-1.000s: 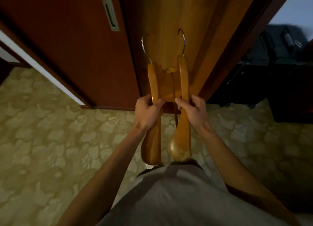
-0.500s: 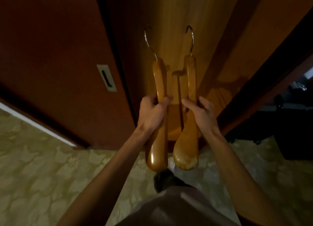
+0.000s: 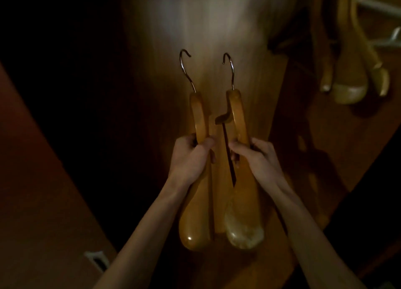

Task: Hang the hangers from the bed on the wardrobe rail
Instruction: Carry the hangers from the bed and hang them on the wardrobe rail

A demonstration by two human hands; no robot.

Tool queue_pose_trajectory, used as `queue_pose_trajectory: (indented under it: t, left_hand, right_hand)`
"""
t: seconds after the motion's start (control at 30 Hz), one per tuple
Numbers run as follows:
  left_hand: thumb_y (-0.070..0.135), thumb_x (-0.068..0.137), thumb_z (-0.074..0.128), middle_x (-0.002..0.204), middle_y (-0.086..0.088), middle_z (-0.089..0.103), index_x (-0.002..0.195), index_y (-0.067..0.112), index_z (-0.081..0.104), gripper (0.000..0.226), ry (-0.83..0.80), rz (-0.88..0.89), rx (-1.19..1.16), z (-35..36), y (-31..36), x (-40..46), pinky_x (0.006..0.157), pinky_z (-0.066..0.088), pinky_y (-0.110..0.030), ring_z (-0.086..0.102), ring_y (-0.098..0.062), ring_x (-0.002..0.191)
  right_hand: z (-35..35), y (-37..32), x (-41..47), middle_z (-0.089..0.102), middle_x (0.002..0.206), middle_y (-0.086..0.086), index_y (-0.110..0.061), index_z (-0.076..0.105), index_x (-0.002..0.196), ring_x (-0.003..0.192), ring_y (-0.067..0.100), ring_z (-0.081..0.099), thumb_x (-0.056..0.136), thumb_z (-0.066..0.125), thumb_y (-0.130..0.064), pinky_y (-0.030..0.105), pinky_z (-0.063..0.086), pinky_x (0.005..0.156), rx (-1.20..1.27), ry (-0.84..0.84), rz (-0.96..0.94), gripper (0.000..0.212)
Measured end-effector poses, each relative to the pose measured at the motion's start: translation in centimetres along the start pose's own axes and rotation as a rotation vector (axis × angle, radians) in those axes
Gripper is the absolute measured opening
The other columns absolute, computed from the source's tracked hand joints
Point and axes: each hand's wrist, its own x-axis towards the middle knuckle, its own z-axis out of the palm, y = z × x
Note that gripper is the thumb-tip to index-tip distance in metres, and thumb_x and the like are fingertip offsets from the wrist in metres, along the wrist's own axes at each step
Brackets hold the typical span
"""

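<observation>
I hold two wooden hangers side by side in front of me, metal hooks pointing up. My left hand [image 3: 191, 158] grips the left hanger [image 3: 196, 204] around its middle. My right hand [image 3: 258, 160] grips the right hanger [image 3: 240, 206], which has a dark trouser bar along its inner side. Both hooks are free in the air in front of the wooden wardrobe panel [image 3: 195, 28]. At the upper right, several wooden hangers [image 3: 349, 72] hang from the pale wardrobe rail [image 3: 377, 6].
The dark reddish sliding door [image 3: 43, 202] with its metal recessed handle [image 3: 97, 259] lies at the lower left. The wardrobe's inside at the right is dim, with wooden walls around the hanging hangers.
My view has tilted upward, so the floor has left the frame and the rail with its hangers has come in. Both hands have raised the two hangers higher, grip unchanged.
</observation>
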Motion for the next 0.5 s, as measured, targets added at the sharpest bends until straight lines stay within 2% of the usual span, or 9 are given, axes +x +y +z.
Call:
queue_pose_trajectory:
  t: [0.07, 0.17, 0.27, 0.4, 0.5]
  left_hand:
    - [0.026, 0.097, 0.062, 0.059, 0.008, 0.069, 0.070, 0.018, 0.071, 0.030, -0.012, 0.032, 0.004, 0.1, 2.1, 2.4, 0.059, 0.051, -0.018, 0.067, -0.005, 0.058]
    - [0.031, 0.096, 0.064, 0.069, -0.001, 0.074, 0.069, 0.020, 0.072, 0.029, -0.022, 0.071, 0.012, 0.5, 5.2, 5.5, 0.067, 0.049, -0.028, 0.071, -0.013, 0.067]
    - [0.030, 0.094, 0.065, 0.070, -0.008, 0.074, 0.065, 0.020, 0.069, 0.031, -0.037, 0.131, 0.013, 1.1, 8.1, 8.3, 0.064, 0.047, -0.026, 0.070, -0.015, 0.064]
    - [0.028, 0.093, 0.067, 0.065, -0.005, 0.073, 0.059, 0.018, 0.068, 0.035, -0.061, 0.187, 0.053, 1.8, 11.3, 11.4, 0.064, 0.047, -0.026, 0.069, -0.014, 0.062]
    - [0.023, 0.093, 0.065, 0.055, -0.001, 0.067, 0.051, 0.019, 0.065, 0.042, -0.087, 0.263, 0.107, 2.5, 13.4, 13.5, 0.057, 0.049, -0.019, 0.065, -0.007, 0.053]
  right_hand:
    - [-0.3, -1.7, 2.6, 0.069, 0.069, -0.003, -0.011, 0.072, 0.077, 0.071, 0.011, 0.065, 0.092, 0.066, -0.028, 0.037, 0.051, 0.080, -0.006, 0.027, -0.052, 0.024]
    - [-1.0, -4.6, 5.7, 0.068, 0.065, -0.005, -0.015, 0.070, 0.070, 0.064, 0.005, 0.065, 0.092, 0.066, -0.029, 0.031, 0.047, 0.074, -0.018, 0.035, -0.118, 0.027]
    - [-2.0, -7.0, 8.3, 0.068, 0.065, -0.003, -0.012, 0.071, 0.070, 0.062, 0.007, 0.064, 0.093, 0.065, -0.028, 0.029, 0.046, 0.073, -0.006, 0.053, -0.189, 0.028]
    - [-3.4, -9.3, 11.2, 0.068, 0.068, 0.004, -0.002, 0.072, 0.075, 0.064, 0.012, 0.065, 0.093, 0.065, -0.029, 0.032, 0.048, 0.074, -0.017, 0.096, -0.246, 0.033]
    - [-4.5, -10.8, 13.2, 0.069, 0.069, 0.007, -0.002, 0.073, 0.074, 0.066, 0.016, 0.066, 0.092, 0.065, -0.030, 0.036, 0.052, 0.077, -0.030, 0.122, -0.261, 0.034]
